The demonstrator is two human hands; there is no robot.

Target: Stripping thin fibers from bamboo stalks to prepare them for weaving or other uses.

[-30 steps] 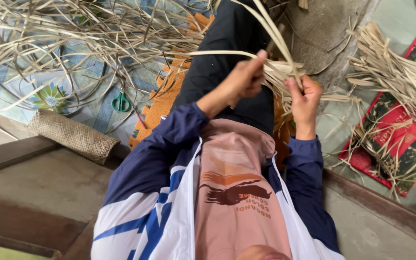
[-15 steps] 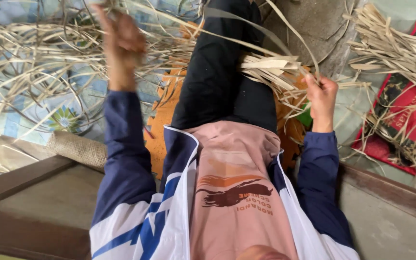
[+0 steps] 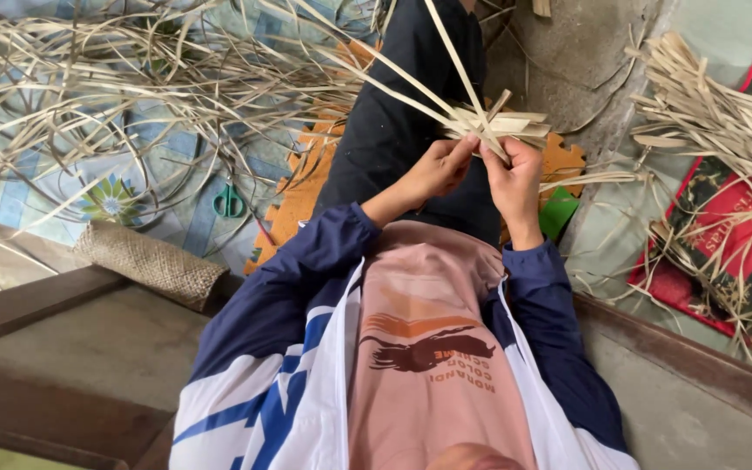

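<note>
While pinched from both sides, left hand [image 3: 435, 171] and right hand [image 3: 511, 174] closed on woven strips [image 3: 498, 126] above the lap, keeping crossings from slipping. Long loose ends fanned up-left, clear of the fingers. Scissors [image 3: 229, 202] on the mat [image 3: 158, 187] among spare strips [image 3: 132, 78], within reach.

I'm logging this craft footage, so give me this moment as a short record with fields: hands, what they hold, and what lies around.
left hand: grips the woven strip bundle from the left
right hand: pinches the same bundle from the right
long strips: run up and left from the bundle
loose strips: heaped on the patterned mat
scissors: green-handled, on the mat
woven roll: at the mat's edge
second strip pile: at right, over a red cloth
</note>
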